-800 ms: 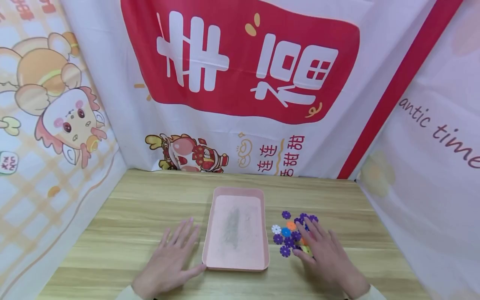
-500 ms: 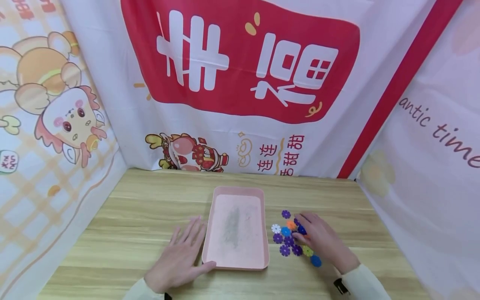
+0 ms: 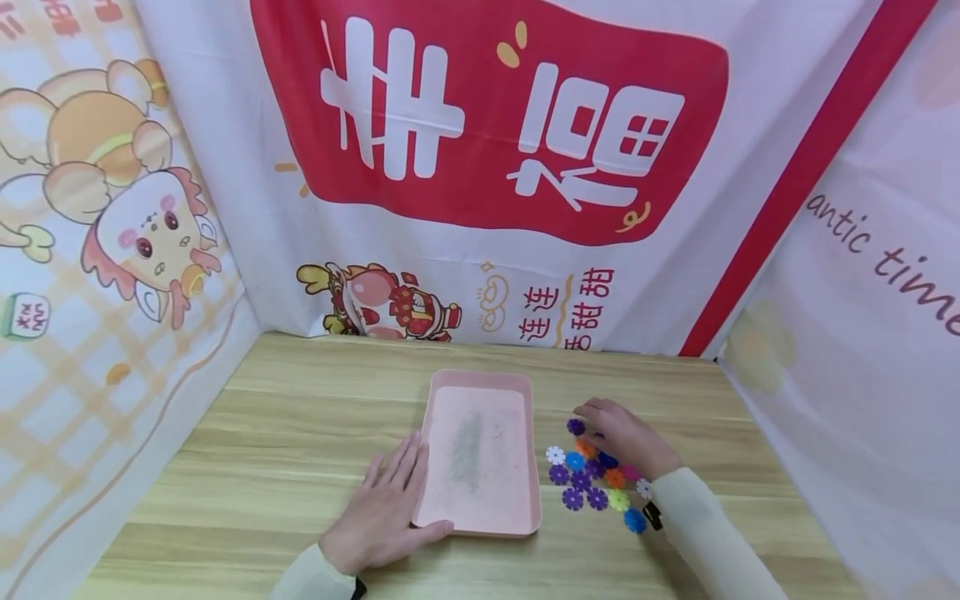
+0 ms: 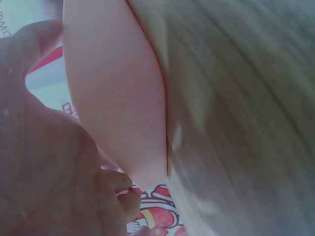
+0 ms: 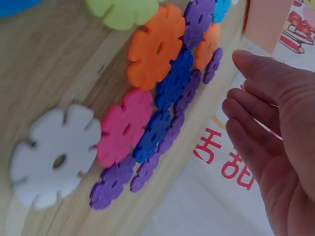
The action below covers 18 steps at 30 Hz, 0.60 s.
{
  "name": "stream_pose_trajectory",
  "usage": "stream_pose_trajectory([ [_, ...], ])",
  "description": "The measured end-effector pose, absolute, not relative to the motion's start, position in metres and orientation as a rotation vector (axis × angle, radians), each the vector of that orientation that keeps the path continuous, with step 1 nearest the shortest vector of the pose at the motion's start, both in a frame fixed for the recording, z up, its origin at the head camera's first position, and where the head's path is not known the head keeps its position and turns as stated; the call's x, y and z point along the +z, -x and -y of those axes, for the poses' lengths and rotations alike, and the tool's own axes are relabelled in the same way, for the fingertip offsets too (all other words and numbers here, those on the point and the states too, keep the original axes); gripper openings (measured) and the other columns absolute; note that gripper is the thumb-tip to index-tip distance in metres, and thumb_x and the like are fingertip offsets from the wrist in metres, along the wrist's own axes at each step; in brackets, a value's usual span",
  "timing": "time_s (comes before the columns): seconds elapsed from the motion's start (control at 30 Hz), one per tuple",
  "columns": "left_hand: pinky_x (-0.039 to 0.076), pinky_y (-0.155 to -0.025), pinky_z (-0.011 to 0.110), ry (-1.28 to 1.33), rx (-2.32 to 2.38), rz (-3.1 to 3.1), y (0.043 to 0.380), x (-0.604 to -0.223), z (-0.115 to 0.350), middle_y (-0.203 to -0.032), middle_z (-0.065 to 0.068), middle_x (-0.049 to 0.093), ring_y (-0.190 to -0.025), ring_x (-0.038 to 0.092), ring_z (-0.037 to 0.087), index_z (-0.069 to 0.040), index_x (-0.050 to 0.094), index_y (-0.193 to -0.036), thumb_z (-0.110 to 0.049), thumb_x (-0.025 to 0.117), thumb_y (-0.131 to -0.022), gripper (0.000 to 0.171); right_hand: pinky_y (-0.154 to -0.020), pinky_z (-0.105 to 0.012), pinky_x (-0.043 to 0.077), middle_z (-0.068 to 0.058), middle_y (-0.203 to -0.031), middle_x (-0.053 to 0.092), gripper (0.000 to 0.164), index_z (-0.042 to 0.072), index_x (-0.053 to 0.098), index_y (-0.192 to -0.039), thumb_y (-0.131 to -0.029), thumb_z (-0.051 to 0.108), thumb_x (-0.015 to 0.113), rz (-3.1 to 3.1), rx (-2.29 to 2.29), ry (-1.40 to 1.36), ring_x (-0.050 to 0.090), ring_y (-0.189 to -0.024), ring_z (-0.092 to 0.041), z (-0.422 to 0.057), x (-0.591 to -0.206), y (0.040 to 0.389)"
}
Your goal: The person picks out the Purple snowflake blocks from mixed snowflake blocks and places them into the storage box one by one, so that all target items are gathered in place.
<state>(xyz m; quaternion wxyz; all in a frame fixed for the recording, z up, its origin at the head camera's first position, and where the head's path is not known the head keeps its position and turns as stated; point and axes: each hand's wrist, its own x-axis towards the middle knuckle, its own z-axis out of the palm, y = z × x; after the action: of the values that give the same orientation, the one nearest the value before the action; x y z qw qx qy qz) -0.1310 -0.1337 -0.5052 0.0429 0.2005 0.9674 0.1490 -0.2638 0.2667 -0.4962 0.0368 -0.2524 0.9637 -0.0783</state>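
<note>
A shallow pink tray [image 3: 510, 467] lies on the table in the head view. My left hand [image 3: 382, 508] rests against its left side, fingers extended along the edge and thumb over the near left corner. In the left wrist view the left hand [image 4: 54, 157] is beside the tray's outer wall [image 4: 115, 83]. Right of the tray lie several flower-shaped plastic discs, among them a white one [image 5: 56, 155], a pink one [image 5: 125, 128] and an orange one [image 5: 156, 46]. My right hand [image 3: 622, 435] hovers at their far side, nearest a purple disc [image 3: 576, 427], its loosely bent fingers holding nothing.
The wood-grained table [image 3: 315, 400] meets a printed cloth [image 3: 480, 208] at its back edge. More cloth walls stand at the left [image 3: 120, 250] and right [image 3: 862, 350]. A blue disc [image 3: 635, 521] lies closest to the front, beside the right sleeve.
My left hand has slid right, up against the tray. The right hand, earlier spread over the discs, has moved to their far side, uncovering pink, orange, white and yellow-green ones.
</note>
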Motion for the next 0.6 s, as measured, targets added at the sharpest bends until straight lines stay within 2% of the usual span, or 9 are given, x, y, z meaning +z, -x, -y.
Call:
stream_pose_trajectory([
  [0.23, 0.018, -0.131, 0.066, -0.598, 0.466, -2.943, 0.132, -0.509, 0.135, -0.177, 0.021, 0.01, -0.166, 0.013, 0.038, 0.003, 0.016, -0.167, -0.08, 0.052, -0.094, 0.117, -0.098, -0.045, 0.063, -0.003, -0.113, 0.076, 0.029, 0.01, 0.075, -0.124, -0.096, 0.015, 0.079, -2.854, -0.329, 0.702, 0.07, -0.103, -0.018, -0.259, -0.503, 0.278],
  [0.43, 0.021, -0.131, 0.064, -0.624, 0.429, -2.956, 0.131, -0.508, 0.136, -0.177, 0.022, 0.012, -0.165, 0.016, 0.038, 0.004, 0.018, -0.167, -0.081, 0.05, -0.094, 0.117, -0.096, -0.045, 0.064, -0.004, -0.111, 0.078, 0.022, 0.01, 0.078, -0.119, -0.097, 0.012, 0.077, -2.829, -0.366, 0.69, 0.071, -0.1, -0.017, -0.252, -0.505, 0.285],
  [0.6, 0.023, -0.132, 0.062, -0.637, 0.398, -2.978, 0.134, -0.508, 0.135, -0.177, 0.022, 0.015, -0.165, 0.018, 0.038, 0.005, 0.021, -0.166, -0.082, 0.05, -0.094, 0.116, -0.095, -0.042, 0.065, -0.002, -0.109, 0.079, 0.022, 0.014, 0.08, -0.117, -0.095, 0.012, 0.08, -2.813, -0.383, 0.631, 0.071, -0.095, -0.013, -0.247, -0.501, 0.296],
])
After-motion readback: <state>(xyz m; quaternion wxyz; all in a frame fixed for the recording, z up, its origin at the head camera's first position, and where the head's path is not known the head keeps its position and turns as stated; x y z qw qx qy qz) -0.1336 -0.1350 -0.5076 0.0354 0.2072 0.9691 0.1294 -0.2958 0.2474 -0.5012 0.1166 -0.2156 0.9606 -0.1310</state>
